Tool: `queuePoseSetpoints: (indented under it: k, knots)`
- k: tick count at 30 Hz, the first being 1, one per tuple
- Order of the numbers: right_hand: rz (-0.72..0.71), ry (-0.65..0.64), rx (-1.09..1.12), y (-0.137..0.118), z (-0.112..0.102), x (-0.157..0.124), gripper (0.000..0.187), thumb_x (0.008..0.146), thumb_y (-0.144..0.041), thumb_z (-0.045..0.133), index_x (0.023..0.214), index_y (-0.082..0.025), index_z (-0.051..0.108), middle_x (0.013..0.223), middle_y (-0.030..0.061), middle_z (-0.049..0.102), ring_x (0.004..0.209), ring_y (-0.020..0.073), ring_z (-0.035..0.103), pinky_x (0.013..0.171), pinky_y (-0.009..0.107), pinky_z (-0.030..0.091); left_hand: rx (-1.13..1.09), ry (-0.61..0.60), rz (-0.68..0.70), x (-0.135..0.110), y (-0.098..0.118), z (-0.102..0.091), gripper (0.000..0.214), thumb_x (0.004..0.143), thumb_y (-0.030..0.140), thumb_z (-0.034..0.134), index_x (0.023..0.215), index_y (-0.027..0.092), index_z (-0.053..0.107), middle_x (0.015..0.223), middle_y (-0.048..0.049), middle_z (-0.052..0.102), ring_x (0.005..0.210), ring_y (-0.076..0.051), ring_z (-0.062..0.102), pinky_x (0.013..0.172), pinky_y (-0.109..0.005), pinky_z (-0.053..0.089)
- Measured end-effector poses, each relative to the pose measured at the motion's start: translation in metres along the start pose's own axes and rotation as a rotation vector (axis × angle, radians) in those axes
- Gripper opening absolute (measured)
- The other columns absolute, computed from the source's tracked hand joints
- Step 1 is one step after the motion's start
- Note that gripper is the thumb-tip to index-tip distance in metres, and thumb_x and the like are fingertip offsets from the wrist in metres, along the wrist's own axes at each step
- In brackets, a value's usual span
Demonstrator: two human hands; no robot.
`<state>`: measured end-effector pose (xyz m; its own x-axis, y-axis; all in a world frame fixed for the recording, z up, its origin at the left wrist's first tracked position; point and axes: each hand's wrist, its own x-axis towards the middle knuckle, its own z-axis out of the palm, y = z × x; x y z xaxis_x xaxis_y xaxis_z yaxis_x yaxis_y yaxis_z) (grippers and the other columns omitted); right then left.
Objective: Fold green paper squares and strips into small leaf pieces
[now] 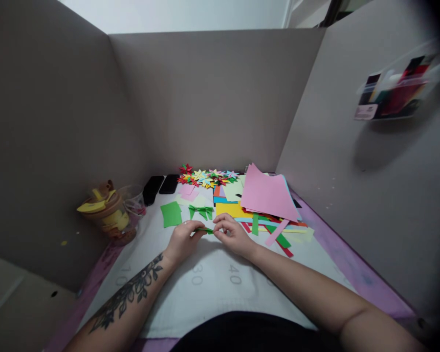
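My left hand [185, 239] pinches a small folded strip of green paper [206, 230] between thumb and fingers. At the strip's other end, my right hand [232, 235] has its thumb and index finger closed on the tip. Just beyond my hands lie several folded green paper pieces [201, 212] with pointed ends. A flat green paper square [171, 214] rests to their left. Most of the held strip is hidden by my fingers.
Several colourful paper stars [205, 178] are heaped at the back. Pink sheets [266, 193] and loose paper strips [276, 233] spread to the right. Two black phones [154, 189] and a decorated clay pot [110, 212] stand left. Grey walls [216, 98] enclose the white-covered table [212, 308].
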<state>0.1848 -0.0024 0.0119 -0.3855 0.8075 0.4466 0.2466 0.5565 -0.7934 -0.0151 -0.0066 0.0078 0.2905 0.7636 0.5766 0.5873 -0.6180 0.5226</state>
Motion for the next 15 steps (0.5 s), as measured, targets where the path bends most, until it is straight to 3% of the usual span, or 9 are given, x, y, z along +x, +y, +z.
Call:
queuePoseSetpoints:
  k: [5, 11, 15]
  knots:
    - [-0.017, 0.035, -0.013, 0.0052, 0.0039, 0.0018, 0.006, 0.080, -0.018, 0.055, 0.077, -0.019, 0.060, 0.094, 0.0058, 0.055, 0.088, 0.0165, 0.054, 0.061, 0.025, 0.043, -0.134, -0.003, -0.188, 0.0005, 0.0025, 0.0067, 0.021, 0.074, 0.025, 0.063, 0.093, 0.020, 0.056, 0.083, -0.0009, 0.064, 0.071, -0.013, 0.059, 0.066, -0.024, 0.047]
    - [0.006, 0.043, 0.013, 0.0079, 0.0081, 0.0028, 0.007, 0.075, -0.013, 0.057, 0.078, -0.019, 0.055, 0.081, 0.0011, 0.057, 0.076, 0.0135, 0.053, 0.060, 0.024, 0.041, -0.218, -0.024, -0.254, 0.0023, 0.0035, 0.0087, 0.023, 0.072, 0.022, 0.064, 0.093, 0.019, 0.055, 0.073, 0.0022, 0.058, 0.067, -0.012, 0.055, 0.066, -0.024, 0.045]
    - [-0.029, 0.018, 0.010, 0.0099, 0.0066, 0.0038, 0.006, 0.076, -0.013, 0.057, 0.074, -0.019, 0.057, 0.084, 0.0022, 0.058, 0.080, 0.0145, 0.054, 0.060, 0.024, 0.041, -0.261, -0.029, -0.291, 0.0034, 0.0039, 0.0100, 0.023, 0.071, 0.021, 0.064, 0.092, 0.018, 0.054, 0.059, 0.0068, 0.045, 0.057, -0.010, 0.048, 0.057, -0.020, 0.039]
